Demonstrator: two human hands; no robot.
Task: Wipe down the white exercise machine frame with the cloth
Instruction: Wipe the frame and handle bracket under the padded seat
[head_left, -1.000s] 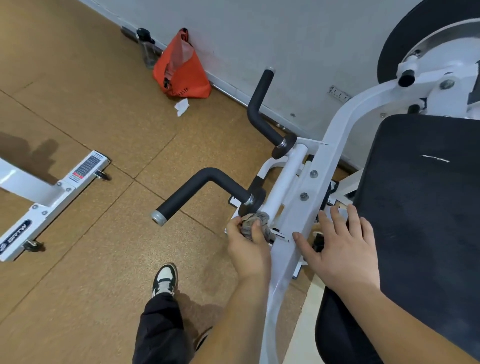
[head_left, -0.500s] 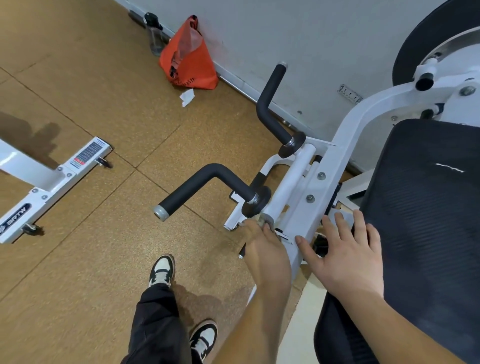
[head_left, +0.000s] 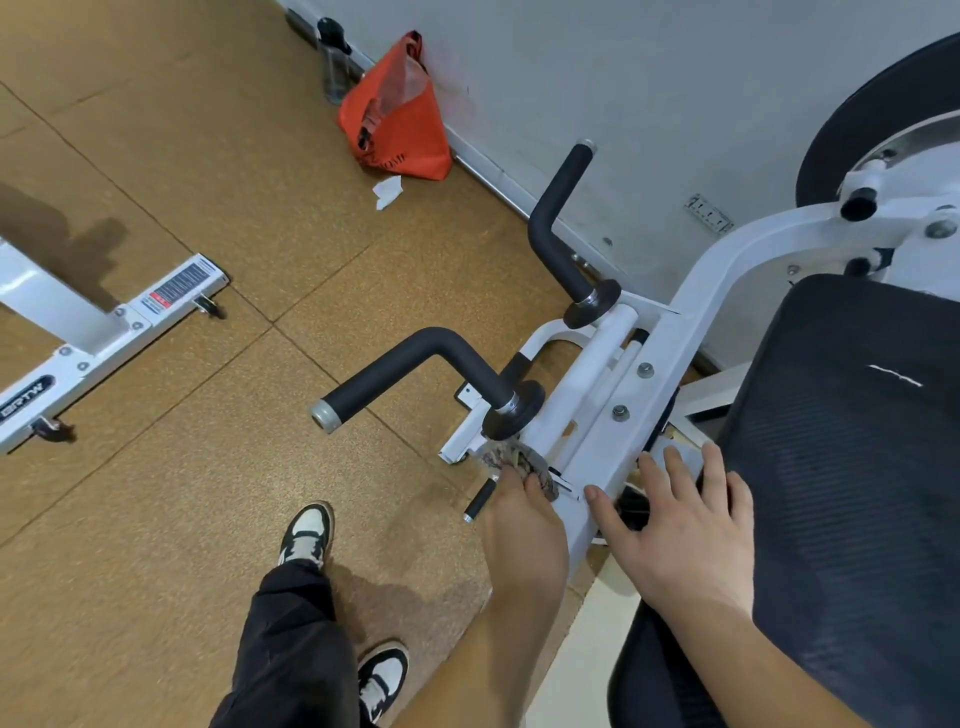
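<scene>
Over the last second the left hand (head_left: 524, 525) has worked the cloth (head_left: 511, 457) round the foot of the white frame (head_left: 623, 415). The cloth was bunched against the tube, then hidden under the palm, and now shows ahead of the fingertips, just below the black collar (head_left: 511, 413) of the near handle. That joint looks nearly done; the long beam probably remains. The left grip is curled, pinching the cloth against the metal. The right hand (head_left: 685, 530) has not shifted: fingers spread flat, holding nothing, resting across the frame edge and black pad (head_left: 857, 467).
</scene>
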